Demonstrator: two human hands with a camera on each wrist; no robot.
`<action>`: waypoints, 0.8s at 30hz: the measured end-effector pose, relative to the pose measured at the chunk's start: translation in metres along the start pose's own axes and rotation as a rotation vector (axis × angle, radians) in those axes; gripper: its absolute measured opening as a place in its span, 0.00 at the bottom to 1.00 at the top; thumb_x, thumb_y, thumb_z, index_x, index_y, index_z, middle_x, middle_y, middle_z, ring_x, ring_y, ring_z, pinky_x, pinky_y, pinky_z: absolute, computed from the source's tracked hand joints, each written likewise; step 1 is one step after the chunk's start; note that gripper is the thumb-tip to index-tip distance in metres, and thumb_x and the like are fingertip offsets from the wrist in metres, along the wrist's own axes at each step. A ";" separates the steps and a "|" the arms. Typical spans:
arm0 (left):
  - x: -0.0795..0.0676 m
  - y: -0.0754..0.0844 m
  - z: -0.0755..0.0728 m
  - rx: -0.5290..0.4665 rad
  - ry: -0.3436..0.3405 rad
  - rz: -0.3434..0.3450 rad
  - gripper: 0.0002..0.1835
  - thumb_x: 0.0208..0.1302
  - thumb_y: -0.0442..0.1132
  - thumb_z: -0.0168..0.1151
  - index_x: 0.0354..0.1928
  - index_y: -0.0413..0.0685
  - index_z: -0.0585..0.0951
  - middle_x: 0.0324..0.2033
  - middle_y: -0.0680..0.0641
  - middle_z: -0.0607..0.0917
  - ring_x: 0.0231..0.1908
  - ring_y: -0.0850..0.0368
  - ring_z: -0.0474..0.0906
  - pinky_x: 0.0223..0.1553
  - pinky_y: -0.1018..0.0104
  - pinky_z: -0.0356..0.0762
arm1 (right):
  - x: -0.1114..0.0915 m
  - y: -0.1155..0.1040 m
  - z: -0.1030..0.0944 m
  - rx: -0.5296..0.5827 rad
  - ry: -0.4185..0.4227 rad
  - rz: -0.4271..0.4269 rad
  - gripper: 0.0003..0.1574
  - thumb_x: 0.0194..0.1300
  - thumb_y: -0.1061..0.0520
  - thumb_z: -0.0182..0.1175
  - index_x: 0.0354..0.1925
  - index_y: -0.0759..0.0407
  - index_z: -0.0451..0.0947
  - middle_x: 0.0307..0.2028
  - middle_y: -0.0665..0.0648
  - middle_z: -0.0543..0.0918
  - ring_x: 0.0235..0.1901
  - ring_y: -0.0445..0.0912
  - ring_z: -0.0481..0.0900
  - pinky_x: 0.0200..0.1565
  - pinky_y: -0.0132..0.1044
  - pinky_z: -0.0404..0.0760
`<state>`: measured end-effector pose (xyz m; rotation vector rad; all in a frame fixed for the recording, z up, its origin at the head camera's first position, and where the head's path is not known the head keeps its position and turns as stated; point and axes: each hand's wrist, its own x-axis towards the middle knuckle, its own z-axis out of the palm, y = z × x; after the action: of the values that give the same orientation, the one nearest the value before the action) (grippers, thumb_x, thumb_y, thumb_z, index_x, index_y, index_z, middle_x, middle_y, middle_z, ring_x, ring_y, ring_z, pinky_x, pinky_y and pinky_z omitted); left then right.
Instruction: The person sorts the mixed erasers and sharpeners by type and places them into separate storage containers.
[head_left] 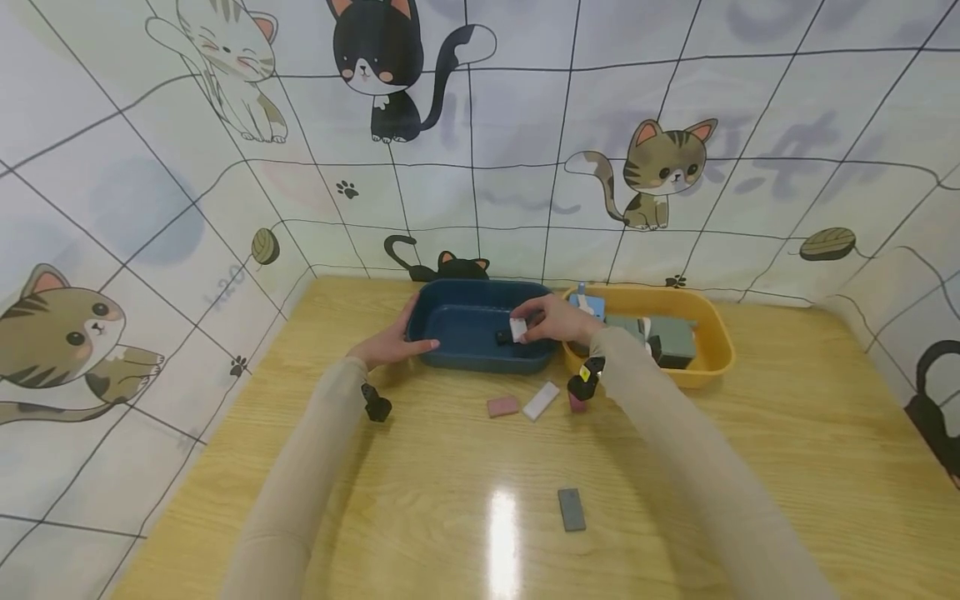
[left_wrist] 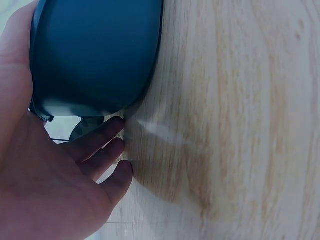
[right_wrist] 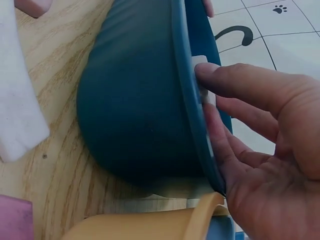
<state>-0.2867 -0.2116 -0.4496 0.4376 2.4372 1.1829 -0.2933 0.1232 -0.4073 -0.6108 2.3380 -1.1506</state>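
Right hand (head_left: 555,321): pinching a small white block (head_left: 517,331) between thumb and fingers, within the right part of a dark blue bin (head_left: 480,365). Has a small black object (head_left: 503,337) just to its left, a yellow bin (head_left: 722,343) to its right. Nearer the body, on the counter (head_left: 435,500), has a pink block (head_left: 502,407), a white bar (head_left: 541,402) and, farther off, a grey block (head_left: 571,509). Left hand (head_left: 393,340): loosely spread, touching the blue bin's left end.
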 end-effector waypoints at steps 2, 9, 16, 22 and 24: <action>0.000 0.000 0.000 0.008 -0.001 0.000 0.57 0.63 0.55 0.63 0.75 0.63 0.27 0.75 0.43 0.33 0.72 0.40 0.38 0.67 0.41 0.46 | 0.000 0.000 0.001 0.000 -0.012 0.002 0.31 0.61 0.66 0.64 0.62 0.68 0.71 0.50 0.65 0.79 0.42 0.51 0.80 0.45 0.44 0.78; 0.003 0.000 -0.002 -0.012 -0.011 -0.003 0.56 0.66 0.47 0.62 0.75 0.55 0.27 0.74 0.39 0.32 0.72 0.36 0.36 0.66 0.39 0.43 | -0.003 0.000 0.002 -0.008 -0.048 -0.001 0.32 0.62 0.66 0.64 0.64 0.67 0.69 0.58 0.65 0.74 0.50 0.54 0.77 0.48 0.43 0.77; 0.000 0.002 -0.002 0.000 -0.008 -0.015 0.56 0.65 0.50 0.62 0.75 0.59 0.27 0.74 0.40 0.33 0.72 0.37 0.37 0.66 0.39 0.45 | -0.004 0.000 0.001 0.031 -0.051 -0.012 0.32 0.64 0.66 0.61 0.65 0.68 0.67 0.61 0.68 0.71 0.51 0.56 0.76 0.51 0.47 0.76; -0.001 0.004 0.000 0.009 0.005 -0.007 0.58 0.62 0.57 0.63 0.75 0.62 0.28 0.75 0.41 0.35 0.72 0.39 0.39 0.67 0.41 0.45 | -0.006 0.001 0.002 0.035 -0.031 -0.027 0.29 0.64 0.65 0.61 0.63 0.67 0.70 0.60 0.66 0.73 0.50 0.54 0.76 0.51 0.50 0.76; -0.001 0.003 0.000 0.011 0.003 -0.002 0.59 0.61 0.60 0.64 0.75 0.61 0.28 0.74 0.40 0.35 0.72 0.38 0.38 0.66 0.40 0.45 | -0.007 0.001 0.002 0.048 -0.027 -0.024 0.29 0.64 0.65 0.61 0.63 0.67 0.70 0.60 0.66 0.72 0.50 0.54 0.75 0.51 0.51 0.75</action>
<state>-0.2857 -0.2104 -0.4468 0.4369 2.4470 1.1701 -0.2865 0.1267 -0.4082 -0.6348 2.2795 -1.1984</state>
